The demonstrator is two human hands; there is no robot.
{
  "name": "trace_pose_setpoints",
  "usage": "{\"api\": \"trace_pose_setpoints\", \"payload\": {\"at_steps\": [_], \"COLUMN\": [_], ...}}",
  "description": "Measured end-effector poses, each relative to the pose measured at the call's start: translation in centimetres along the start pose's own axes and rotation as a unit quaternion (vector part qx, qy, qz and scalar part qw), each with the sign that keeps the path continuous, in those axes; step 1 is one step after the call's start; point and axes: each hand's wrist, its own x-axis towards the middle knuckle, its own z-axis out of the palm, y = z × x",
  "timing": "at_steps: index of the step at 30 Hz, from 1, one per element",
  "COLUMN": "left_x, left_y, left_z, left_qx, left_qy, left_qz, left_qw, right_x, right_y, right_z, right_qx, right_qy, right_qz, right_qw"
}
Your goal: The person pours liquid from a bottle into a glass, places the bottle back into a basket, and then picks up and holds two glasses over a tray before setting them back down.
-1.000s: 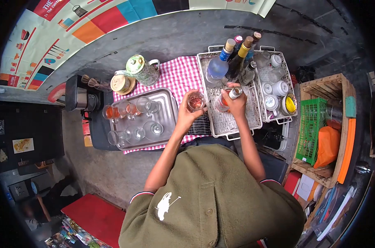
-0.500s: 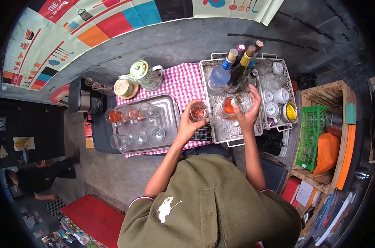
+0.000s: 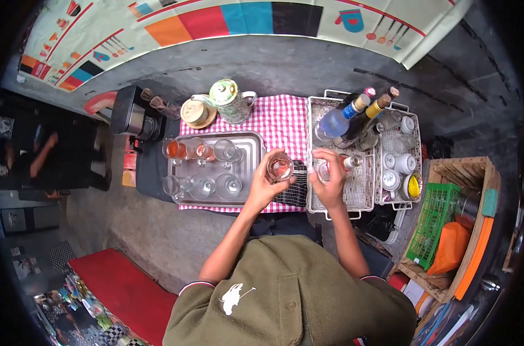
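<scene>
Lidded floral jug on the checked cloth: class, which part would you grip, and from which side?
Probably the loop handle, approached from the wire basket side. The jug stands upright and its handle juts out that way; the body is wide and the lid may be loose.

The right hand [image 3: 326, 180] hides most of the small bottle [image 3: 351, 162].

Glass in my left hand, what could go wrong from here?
The glass holds pink liquid, and the left hand grips it between the tray and the wire basket; a tilt could spill it.
The right hand is close to the tall bottles in that basket; a bump might topple one.
</scene>
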Motion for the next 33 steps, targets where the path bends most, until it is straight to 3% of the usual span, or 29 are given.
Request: {"api": "trace_pose_setpoints", "payload": {"at_steps": [8,21,24,33], "left_x": [-2.1,-4.2,-4.2,-5.0], "left_y": [1.1,4.6,4.5,4.2], "left_z": [-4.9,-17.6,-20.6,-25.4], "left_qx": [-0.002,-0.044,-0.068,-0.05], "left_qy": [0.064,0.002,-0.032,-0.097], "left_qz": [0.001,-0.003,-0.016,-0.007], "left_qw": [0.998,0.999,0.997,0.994], "right_x": [0.2,-1.2,-2.1,-4.2], "right_y": [-1.1,-5.6,-7.4,-9.2], "right_z": [5.8,17.6,20.7,27.0], "right_qx": [0.037,0.056,0.068,0.016], "right_qy": [-0.12,-0.213,-0.193,-0.128], "right_qz": [0.045,0.097,0.123,0.08], "right_qw": [0.991,0.971,0.971,0.988]}}
